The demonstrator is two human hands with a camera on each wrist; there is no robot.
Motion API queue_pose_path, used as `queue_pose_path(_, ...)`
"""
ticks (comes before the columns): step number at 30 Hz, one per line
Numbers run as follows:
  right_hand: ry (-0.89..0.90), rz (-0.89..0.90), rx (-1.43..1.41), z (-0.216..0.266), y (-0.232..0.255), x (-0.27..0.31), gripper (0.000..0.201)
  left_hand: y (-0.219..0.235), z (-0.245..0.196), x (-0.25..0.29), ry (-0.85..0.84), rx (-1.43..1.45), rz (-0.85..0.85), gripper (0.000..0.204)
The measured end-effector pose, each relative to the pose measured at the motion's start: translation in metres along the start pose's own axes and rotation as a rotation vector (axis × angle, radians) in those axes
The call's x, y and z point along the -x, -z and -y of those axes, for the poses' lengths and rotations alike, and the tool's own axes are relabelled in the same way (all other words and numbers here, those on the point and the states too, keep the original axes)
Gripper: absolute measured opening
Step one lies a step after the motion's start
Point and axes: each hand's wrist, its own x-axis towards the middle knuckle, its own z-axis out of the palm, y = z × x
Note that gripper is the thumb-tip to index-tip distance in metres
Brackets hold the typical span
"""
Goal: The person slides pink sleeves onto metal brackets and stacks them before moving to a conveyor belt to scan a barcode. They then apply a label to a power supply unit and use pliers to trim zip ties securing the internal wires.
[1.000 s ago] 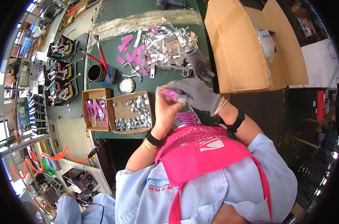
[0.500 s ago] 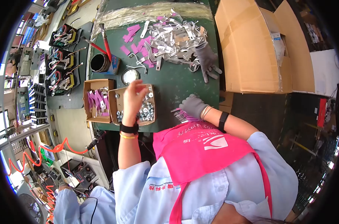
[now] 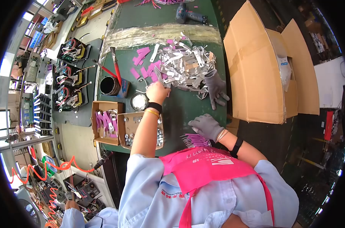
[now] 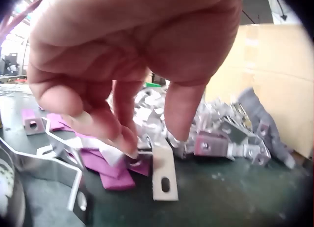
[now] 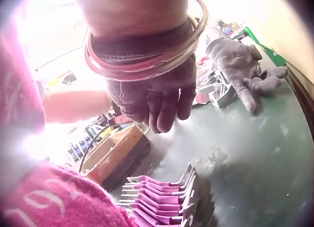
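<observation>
My bare left hand [image 3: 158, 92] reaches to the near edge of a pile of metal brackets [image 3: 187, 62]. In the left wrist view its thumb and fingers point down, apart, on either side of a slotted flat bracket end [image 4: 165, 173]. Purple-sleeved pieces [image 4: 105, 168] lie under the fingertips. My right hand [image 3: 206, 126], in a grey glove, is over the table near the front edge, fingers loosely bent, nothing seen in them. Just beside it, against the apron, stands a row of purple-sleeved brackets [image 5: 159, 200], lined up side by side.
A cardboard tray of nuts [image 3: 160, 136] and a box of purple-sleeved brackets [image 3: 106, 141] stand at left. Behind them are a round tin [image 3: 139, 102] and a dark pot [image 3: 109, 86] with brushes. A spare grey glove [image 3: 216, 89] lies right, near a big carton [image 3: 256, 68].
Both hands held a purple-sleeved piece together; they then parted. My left hand passed over the nut tray and on to the bracket pile. My right hand lowered beside the bracket row.
</observation>
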Motion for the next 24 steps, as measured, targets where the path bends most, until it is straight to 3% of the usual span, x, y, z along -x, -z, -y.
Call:
queue_pose_path(4, -0.022, -0.065, -0.105, -0.006, 0.006, -0.002, 0.018, -0.008, -0.016, 0.01, -0.046, -0.151, -0.049, 0.024)
queue_pose_path(8, -0.027, -0.159, -0.173, -0.005, 0.014, -0.014, 0.017, -0.009, -0.004, 0.008, -0.006, -0.084, -0.043, 0.02)
queue_pose_path(9, -0.023, -0.199, -0.185, -0.006, 0.016, -0.016, 0.017, -0.009, 0.007, 0.005, 0.04, 0.11, 0.06, 0.022)
queue_pose_path(11, -0.038, -0.278, -0.225, -0.003, 0.025, -0.025, 0.021, 0.021, 0.012, 0.016, -0.048, 0.276, 0.137, 0.026)
queue_pose_path(14, -0.032, -0.396, -0.206, 0.0, 0.031, -0.047, 0.031, 0.011, 0.031, 0.028, 0.035, 0.671, 0.339, 0.028)
queue_pose_path(16, 0.01, -0.416, -0.12, -0.002, 0.027, -0.065, 0.047, 0.025, 0.021, 0.047, 0.033, 0.745, 0.373, 0.022)
queue_pose_path(18, 0.027, -0.412, 0.026, -0.006, 0.013, -0.083, 0.049, 0.038, 0.013, 0.058, 0.041, 0.831, 0.474, 0.019)
queue_pose_path(19, 0.034, -0.408, 0.098, -0.009, 0.004, -0.089, 0.05, 0.035, 0.013, 0.062, 0.02, 0.781, 0.439, 0.019)
queue_pose_path(20, 0.034, -0.439, 0.108, -0.013, -0.006, -0.094, 0.045, 0.037, 0.015, 0.066, -0.03, 0.759, 0.462, 0.018)
queue_pose_path(23, 0.084, -0.263, 0.066, -0.021, -0.007, -0.096, 0.036, 0.052, 0.016, 0.073, -0.05, 0.864, 0.602, 0.019)
queue_pose_path(24, 0.195, -0.365, 0.128, -0.02, -0.003, -0.095, 0.027, 0.057, 0.018, 0.073, -0.032, 0.886, 0.639, 0.019)
